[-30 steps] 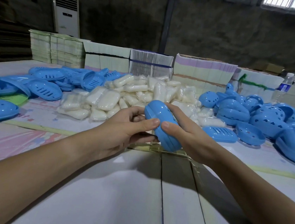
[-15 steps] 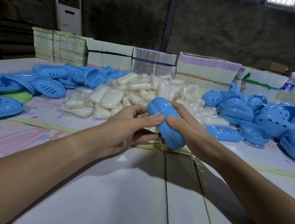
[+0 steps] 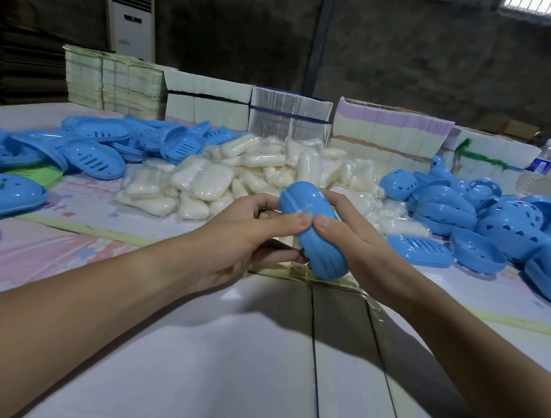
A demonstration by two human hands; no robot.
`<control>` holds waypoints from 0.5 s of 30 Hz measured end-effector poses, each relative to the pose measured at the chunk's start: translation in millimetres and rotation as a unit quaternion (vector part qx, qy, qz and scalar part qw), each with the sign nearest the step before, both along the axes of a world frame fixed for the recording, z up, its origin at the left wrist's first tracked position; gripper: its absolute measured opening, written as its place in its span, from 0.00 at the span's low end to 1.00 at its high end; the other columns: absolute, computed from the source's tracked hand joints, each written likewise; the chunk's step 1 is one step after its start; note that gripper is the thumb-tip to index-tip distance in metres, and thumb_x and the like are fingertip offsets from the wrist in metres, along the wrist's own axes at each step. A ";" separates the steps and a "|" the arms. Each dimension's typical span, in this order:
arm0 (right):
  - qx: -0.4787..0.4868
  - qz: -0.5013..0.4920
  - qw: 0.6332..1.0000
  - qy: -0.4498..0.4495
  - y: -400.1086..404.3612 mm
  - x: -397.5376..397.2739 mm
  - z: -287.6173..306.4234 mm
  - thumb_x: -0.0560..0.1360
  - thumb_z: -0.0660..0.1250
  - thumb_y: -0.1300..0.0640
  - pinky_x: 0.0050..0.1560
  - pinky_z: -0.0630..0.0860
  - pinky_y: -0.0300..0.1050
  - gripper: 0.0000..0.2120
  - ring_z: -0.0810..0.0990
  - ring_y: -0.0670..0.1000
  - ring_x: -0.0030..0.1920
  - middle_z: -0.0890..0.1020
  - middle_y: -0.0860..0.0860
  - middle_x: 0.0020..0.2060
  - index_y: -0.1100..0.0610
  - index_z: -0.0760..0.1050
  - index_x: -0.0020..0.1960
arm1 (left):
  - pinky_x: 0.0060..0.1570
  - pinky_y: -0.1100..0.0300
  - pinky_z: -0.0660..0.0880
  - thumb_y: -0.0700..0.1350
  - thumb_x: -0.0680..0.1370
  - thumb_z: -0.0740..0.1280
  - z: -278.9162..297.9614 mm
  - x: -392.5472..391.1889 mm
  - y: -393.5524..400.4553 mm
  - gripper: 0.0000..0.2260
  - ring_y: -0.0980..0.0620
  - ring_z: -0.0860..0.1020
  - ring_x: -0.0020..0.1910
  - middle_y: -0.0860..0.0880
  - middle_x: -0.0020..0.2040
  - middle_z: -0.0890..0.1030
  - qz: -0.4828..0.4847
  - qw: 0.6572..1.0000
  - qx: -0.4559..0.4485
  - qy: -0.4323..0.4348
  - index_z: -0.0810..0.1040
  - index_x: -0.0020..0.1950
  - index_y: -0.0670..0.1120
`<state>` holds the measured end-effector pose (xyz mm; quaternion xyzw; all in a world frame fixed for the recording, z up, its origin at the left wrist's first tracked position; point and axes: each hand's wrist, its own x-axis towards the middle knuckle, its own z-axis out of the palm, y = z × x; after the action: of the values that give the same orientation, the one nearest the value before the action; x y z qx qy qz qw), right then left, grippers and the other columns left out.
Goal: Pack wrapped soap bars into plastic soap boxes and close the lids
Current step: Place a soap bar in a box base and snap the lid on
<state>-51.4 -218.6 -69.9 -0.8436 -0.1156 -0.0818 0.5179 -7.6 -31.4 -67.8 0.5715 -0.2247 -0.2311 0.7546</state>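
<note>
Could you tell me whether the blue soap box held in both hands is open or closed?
Closed: the soap box shows two halves meeting with no gap, left hand and right hand gripping it.

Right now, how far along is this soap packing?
Done: nothing finished shows apart from the closed blue soap box, gripped by the left hand and right hand. Left: a pile of wrapped soap bars and many empty blue trays and lids.
</note>
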 end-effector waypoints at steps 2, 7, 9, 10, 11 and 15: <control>-0.008 0.001 1.000 0.002 0.6 -0.1 0.0 0.69 0.63 0.33 0.61 0.76 0.59 0.30 0.80 0.50 0.57 0.79 0.48 0.58 0.39 0.66 0.69 | 0.58 0.49 0.80 0.46 0.68 0.75 -1.2 -0.4 0.2 0.29 0.42 0.85 0.52 0.33 0.62 0.78 0.004 1.000 -0.005 -0.002 0.73 0.66 0.36; -0.033 0.005 0.999 0.007 1.1 -1.6 0.1 0.68 0.61 0.30 0.63 0.75 0.58 0.32 0.80 0.49 0.59 0.77 0.47 0.61 0.36 0.63 0.70 | 0.55 0.52 0.81 0.45 0.68 0.74 -2.2 -0.6 0.0 0.27 0.43 0.84 0.53 0.34 0.64 0.78 -0.005 1.000 -0.018 0.003 0.76 0.65 0.38; -0.067 -0.006 0.998 -0.017 1.1 -3.0 2.9 0.67 0.62 0.29 0.58 0.77 0.49 0.31 0.80 0.45 0.55 0.79 0.44 0.58 0.33 0.62 0.68 | 0.53 0.54 0.83 0.44 0.70 0.74 -1.8 0.3 -0.3 0.26 0.42 0.84 0.53 0.34 0.62 0.79 -0.007 0.999 -0.028 0.014 0.75 0.65 0.38; -0.096 -0.021 0.994 -0.042 1.3 -4.0 4.9 0.66 0.64 0.29 0.52 0.78 0.41 0.32 0.81 0.43 0.52 0.80 0.42 0.54 0.32 0.62 0.68 | 0.49 0.55 0.83 0.44 0.70 0.74 -1.1 0.9 -0.9 0.26 0.42 0.85 0.51 0.34 0.61 0.80 -0.003 0.999 -0.039 0.021 0.75 0.66 0.37; -0.127 -0.039 0.989 -0.072 0.8 -5.2 6.6 0.65 0.67 0.30 0.46 0.76 0.35 0.35 0.81 0.42 0.48 0.80 0.40 0.51 0.33 0.62 0.69 | 0.46 0.56 0.83 0.44 0.71 0.74 -0.4 1.3 -1.5 0.26 0.42 0.85 0.49 0.34 0.60 0.81 0.001 0.998 -0.051 0.031 0.74 0.66 0.37; -0.231 -0.125 0.946 -0.188 -1.3 -6.9 11.4 0.64 0.72 0.36 0.48 0.76 0.40 0.33 0.77 0.40 0.51 0.77 0.36 0.50 0.40 0.69 0.66 | 0.44 0.57 0.83 0.49 0.67 0.75 1.9 5.3 -1.1 0.26 0.44 0.86 0.46 0.41 0.55 0.84 0.042 0.996 -0.063 0.055 0.76 0.62 0.41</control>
<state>-58.3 -219.9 -58.5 -0.9170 -0.1201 -0.2743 0.2636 -2.3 -32.5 -65.9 0.5178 -0.1730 -0.2159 0.8095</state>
